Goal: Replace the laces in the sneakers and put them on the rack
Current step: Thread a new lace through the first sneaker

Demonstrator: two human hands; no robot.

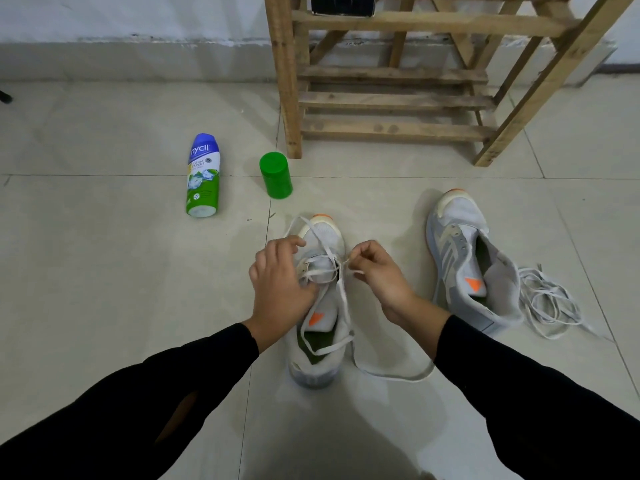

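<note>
Centrally, near the person, a white mesh sneaker with an orange toe tip [327, 242] stands on the pale tiled floor [104, 271], toe pointing away, with an orange triangle on its tongue. A flat white lace [391, 377] crosses its lowest eyelets; one end trails over the toe to the left, and the other loops through the shoe's opening and out onto the floor at the right. The left hand [280, 282] grips the sneaker's left side, fingers curled over the eyelet row. The right hand [381, 275] pinches a short stretch of the lace between thumb and forefinger, just right of the eyelets. Both arms wear black sleeves [173, 393].

To the right lies the second matching sneaker [460, 237], unlaced, with three pale stripes on its side and the same orange triangle. A loose heap of white lace [547, 299] touches its heel. That makes two sneakers and two laces.

Far behind them stands one slatted wooden rack [391, 98], with a dark box [343, 5] on an upper tier. Left of the rack, one green plastic cylinder [276, 174] stands upright. Further left, one blue, white and green bottle [203, 174] lies on its side, lettered "nycil"; its smaller print is too fine to read.
</note>
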